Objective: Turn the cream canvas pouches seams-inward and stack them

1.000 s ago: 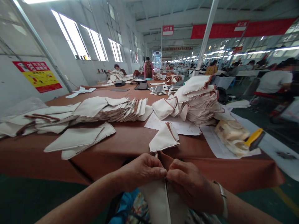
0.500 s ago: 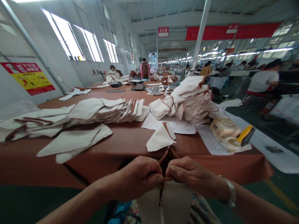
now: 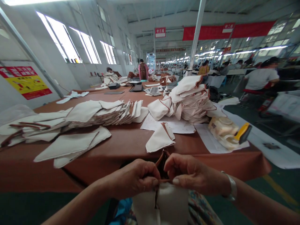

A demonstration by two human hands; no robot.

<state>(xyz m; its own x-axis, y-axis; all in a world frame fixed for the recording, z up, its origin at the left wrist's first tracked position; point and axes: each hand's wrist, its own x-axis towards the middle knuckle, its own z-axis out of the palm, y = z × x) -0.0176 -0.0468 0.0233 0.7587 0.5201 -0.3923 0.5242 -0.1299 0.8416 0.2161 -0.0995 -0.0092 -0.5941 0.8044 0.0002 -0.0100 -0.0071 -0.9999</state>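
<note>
A cream fabric piece with brown edging [image 3: 172, 203] hangs over my lap, just in front of the table edge. A seam or slit runs down its middle, and its brown inner side stands up in a peak between my hands. My left hand [image 3: 138, 178] is closed, pinching the brown top edge between thumb and fingers. Opposite it, my right hand [image 3: 194, 175] has curled fingers, with the thumb pressed on the same edge; a bracelet circles that wrist. Just beyond my hands, a folded cream piece [image 3: 159, 140] lies near the table's front.
The brown-covered table [image 3: 126, 140] holds a long row of cream pieces [image 3: 84, 111] at left and a tall stack [image 3: 187, 100] at right. A plastic container [image 3: 222, 128] and a yellow-and-black tool [image 3: 243, 132] lie at the right corner. Several people work farther back.
My right hand's fingers have lifted and loosened a little from the edge, the thumb staying on it. The view has shifted slightly; the left hand keeps its pinch.
</note>
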